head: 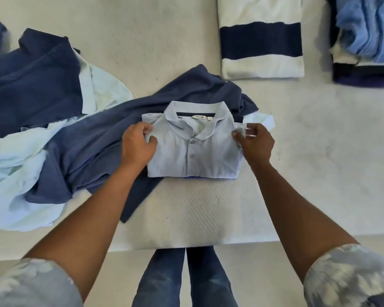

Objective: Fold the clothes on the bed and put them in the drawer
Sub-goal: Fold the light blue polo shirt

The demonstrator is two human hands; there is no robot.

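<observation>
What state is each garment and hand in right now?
polo, folded, collar up, buttoned
left hand, pinches polo's edge
right hand, pinches polo's opposite edge
navy shirt, unfolded, partly under polo
pale shirt, unfolded, crumpled
dark garment, unfolded, bunched
striped top, folded
stack, folded

- A pale, plain floor (264,273) filled the bottom of the view.
- Two legs in dark blue jeans (184,280) stood close together on it, faded at the knees.
- A mottled blue-and-white left sleeve (31,284) and right sleeve (346,275) sat in the lower corners.
</observation>
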